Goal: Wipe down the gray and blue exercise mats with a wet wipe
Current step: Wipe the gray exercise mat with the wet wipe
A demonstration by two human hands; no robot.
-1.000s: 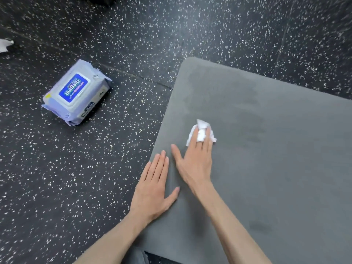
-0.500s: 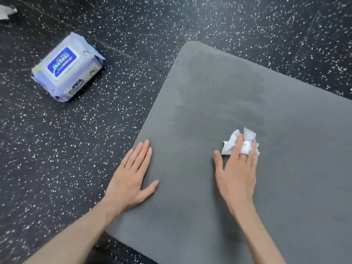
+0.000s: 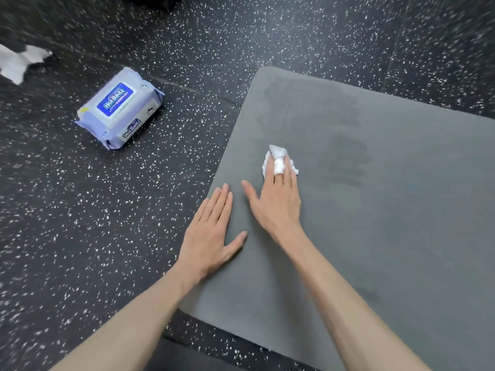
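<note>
I see damp streaks on the gray mat [image 3: 375,210] beyond my right hand [image 3: 278,202], its straight fingers pressing the wet wipe [image 3: 277,156]; my left hand [image 3: 211,234] lies flat near the mat's left edge; most is unwiped, no blue mat visible.

Black rubber floor [image 3: 80,236] flecked with white speckles fills the view, thin tile seams [image 3: 192,89] crossing it, soft even light overhead.

**Even light, soft edges**

You get bright, even light with no glare. Your hands [image 3: 278,207] cast only faint, short shadows on the mat [image 3: 375,210]. The floor [image 3: 80,236] specks smear into streaks toward the edges, and the pack [image 3: 119,108] print looks slightly blurred.
</note>
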